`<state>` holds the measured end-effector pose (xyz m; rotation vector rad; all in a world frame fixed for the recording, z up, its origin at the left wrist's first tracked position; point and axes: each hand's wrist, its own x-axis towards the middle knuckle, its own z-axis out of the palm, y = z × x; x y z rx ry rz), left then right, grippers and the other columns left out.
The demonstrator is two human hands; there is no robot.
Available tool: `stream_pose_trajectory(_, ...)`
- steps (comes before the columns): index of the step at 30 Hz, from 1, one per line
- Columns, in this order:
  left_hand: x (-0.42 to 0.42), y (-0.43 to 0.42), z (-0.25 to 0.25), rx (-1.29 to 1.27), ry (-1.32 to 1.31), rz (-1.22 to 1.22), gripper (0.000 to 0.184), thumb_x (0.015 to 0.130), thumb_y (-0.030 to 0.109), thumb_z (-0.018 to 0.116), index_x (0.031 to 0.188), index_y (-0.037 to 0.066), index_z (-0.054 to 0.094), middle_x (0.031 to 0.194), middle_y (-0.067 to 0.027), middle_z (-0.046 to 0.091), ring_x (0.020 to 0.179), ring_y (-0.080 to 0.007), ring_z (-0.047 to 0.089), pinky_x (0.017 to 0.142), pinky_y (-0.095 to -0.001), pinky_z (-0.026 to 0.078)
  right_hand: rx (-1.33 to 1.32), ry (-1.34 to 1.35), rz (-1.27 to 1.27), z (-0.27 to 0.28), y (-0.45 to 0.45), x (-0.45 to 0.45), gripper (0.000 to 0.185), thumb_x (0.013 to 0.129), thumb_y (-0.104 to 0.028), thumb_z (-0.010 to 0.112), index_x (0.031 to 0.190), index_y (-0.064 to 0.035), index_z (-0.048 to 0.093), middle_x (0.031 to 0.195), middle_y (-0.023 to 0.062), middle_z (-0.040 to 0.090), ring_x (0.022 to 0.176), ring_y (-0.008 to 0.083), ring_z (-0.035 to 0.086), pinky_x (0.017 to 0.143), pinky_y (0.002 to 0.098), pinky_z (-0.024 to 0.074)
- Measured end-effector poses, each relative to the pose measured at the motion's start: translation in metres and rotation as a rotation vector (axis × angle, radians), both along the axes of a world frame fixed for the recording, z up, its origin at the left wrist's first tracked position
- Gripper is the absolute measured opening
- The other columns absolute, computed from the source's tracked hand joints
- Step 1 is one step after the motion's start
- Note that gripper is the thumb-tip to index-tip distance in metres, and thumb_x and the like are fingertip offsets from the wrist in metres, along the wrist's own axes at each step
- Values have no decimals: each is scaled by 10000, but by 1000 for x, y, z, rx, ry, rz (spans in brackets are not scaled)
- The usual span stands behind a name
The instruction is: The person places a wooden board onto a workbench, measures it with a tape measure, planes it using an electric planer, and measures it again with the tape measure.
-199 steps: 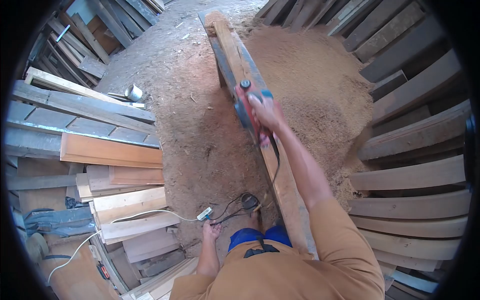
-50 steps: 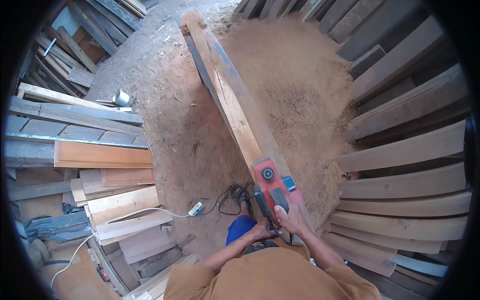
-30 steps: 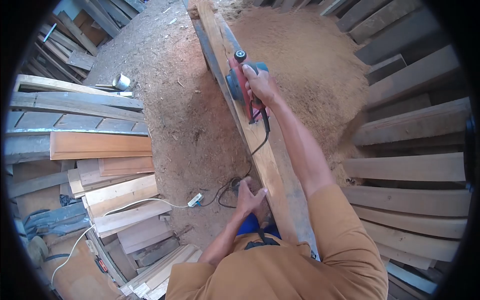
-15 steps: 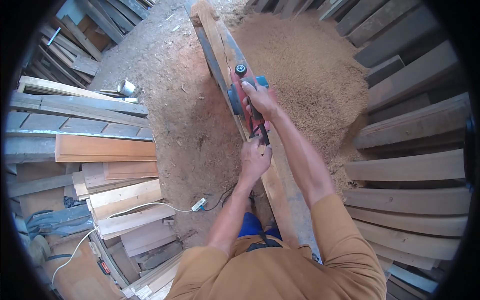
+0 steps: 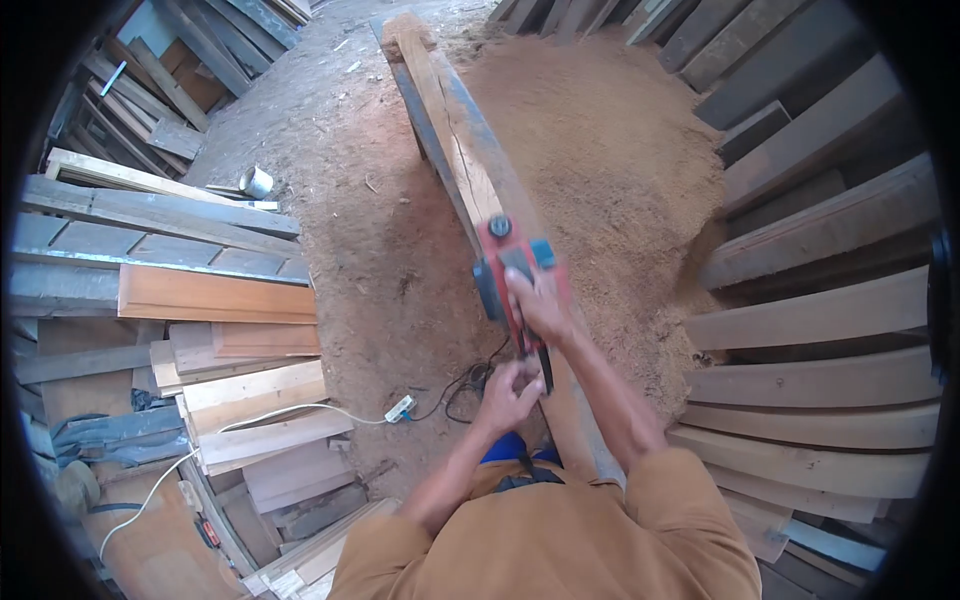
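Note:
A red electric planer (image 5: 497, 255) with a black front knob rests on a long wooden plank (image 5: 462, 165), about midway along it. My right hand (image 5: 540, 303) is wrapped round the planer's rear handle. Just behind the tool, my left hand (image 5: 510, 395) is closed on its black power cord (image 5: 546, 372), fingers curled in. A dark crack runs along the plank ahead of the planer. Under the plank is a narrow bench (image 5: 490, 130), its grey top showing along the plank's right side.
Sawdust and shavings (image 5: 600, 140) are heaped right of the bench. Boards (image 5: 810, 320) line the right side, and stacked planks (image 5: 215, 290) the left. A white power strip (image 5: 399, 409) and a coiled black cord (image 5: 466, 390) lie on the floor near my legs. A white tin (image 5: 256, 181) stands farther off.
The planer and both my hands have moved back along the plank toward my body. More of the plank's cracked top now shows ahead of the tool.

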<state>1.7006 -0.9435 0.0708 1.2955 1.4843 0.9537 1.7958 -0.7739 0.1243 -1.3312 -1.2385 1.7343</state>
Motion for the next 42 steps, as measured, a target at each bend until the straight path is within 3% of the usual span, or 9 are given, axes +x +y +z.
stream_pose_trajectory(4, -24, -58, -25, -225, -256, 210, 160, 926, 119, 655, 1024, -8, 666, 924, -107, 702, 889, -185, 692, 781, -328, 547, 5, -138, 90, 10, -96, 45, 323, 1001, -349, 576, 937, -33, 601, 654, 14, 567, 574, 111, 557, 516, 307, 460)
stream_pose_trajectory(9, -49, -86, -47, -478, 105, 70, 243, 922, 185, 661, 1074, -4, 671, 962, -171, 722, 913, -264, 709, 815, -376, 551, -4, -150, 28, 4, -128, 50, 364, 985, -341, 577, 1061, 14, 592, 719, 66, 619, 620, 167, 601, 577, 364, 492)
stream_pose_trajectory(14, -50, -76, -49, -483, 328, -284, 330, 921, 254, 663, 1140, 7, 661, 1060, -235, 712, 1028, -399, 681, 905, -464, 531, 62, -230, 59, 9, -17, -9, 406, 995, -373, 560, 1089, 20, 593, 716, 72, 625, 638, 177, 612, 613, 372, 503)
stream_pose_trajectory(16, -49, -84, -83, -443, 284, -279, 367, 923, 261, 660, 1192, 12, 643, 1100, -244, 705, 1074, -422, 661, 938, -488, 515, 98, -161, -5, 11, 37, -42, 412, 1024, -392, 525, 802, -53, 595, 625, 14, 569, 535, 127, 567, 512, 312, 468)
stream_pose_trajectory(20, -53, -63, -65, -504, 265, -260, 406, 927, 276, 655, 1237, 18, 612, 1133, -225, 704, 1090, -402, 664, 970, -476, 510, 190, -345, 57, 22, 165, -98, 428, 1016, -432, 549, 843, -54, 650, 665, 14, 617, 554, 123, 594, 522, 313, 488)
stream_pose_trajectory(26, -57, -79, -87, -513, 185, -178, 434, 944, 266, 646, 1275, -11, 605, 1156, -225, 711, 1098, -388, 677, 961, -456, 531, 65, -48, 46, 6, 254, -130, 361, 1023, -447, 565, 1003, -98, 654, 702, -21, 571, 542, 103, 552, 496, 278, 487)
stream_pose_trajectory(33, -50, -98, -96, -511, 252, -311, 369, 915, 268, 668, 1167, 0, 638, 1125, -236, 690, 1070, -395, 673, 931, -465, 527, 70, -28, 19, -4, 159, -84, 332, 1028, -431, 560, 1029, -110, 646, 707, -20, 558, 546, 96, 533, 498, 269, 471)
stream_pose_trajectory(40, -13, -107, -105, -458, 391, -356, 445, 889, 307, 705, 1198, -1, 619, 1147, -240, 668, 1091, -381, 664, 949, -463, 524, 124, -142, 100, 5, -53, 19, 287, 1030, -333, 514, 903, -80, 565, 667, -2, 560, 546, 110, 539, 486, 311, 430)
stream_pose_trajectory(42, -6, -114, -112, -491, 391, -379, 474, 879, 312, 714, 1221, 1, 611, 1160, -242, 671, 1118, -368, 659, 959, -463, 521, 67, -263, 137, 6, -118, 54, 312, 987, -313, 568, 1006, -3, 593, 730, 113, 607, 711, 231, 633, 670, 407, 506)
